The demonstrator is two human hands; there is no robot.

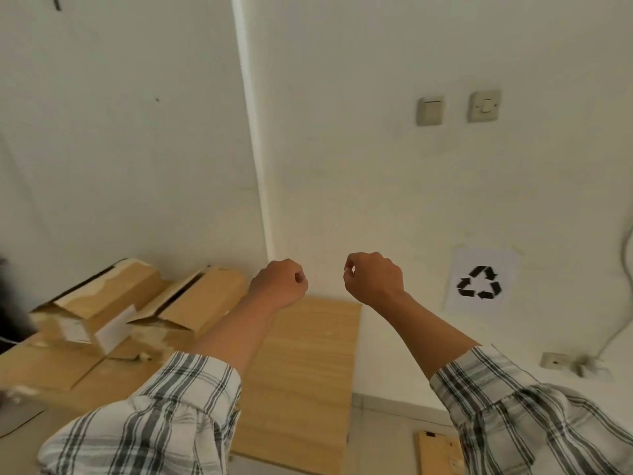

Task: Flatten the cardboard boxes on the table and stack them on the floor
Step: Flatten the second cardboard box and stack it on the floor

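**While both hands are empty, boxes wait**

Above the table, the left hand and right hand hover clenched on nothing. Two unflattened cardboard boxes sit at its far left corner; the next move likely means reaching left

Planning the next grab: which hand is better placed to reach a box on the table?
Left, likely: the left hand hovers next to the nearest box; the right hand is farther off. Both hold nothing.
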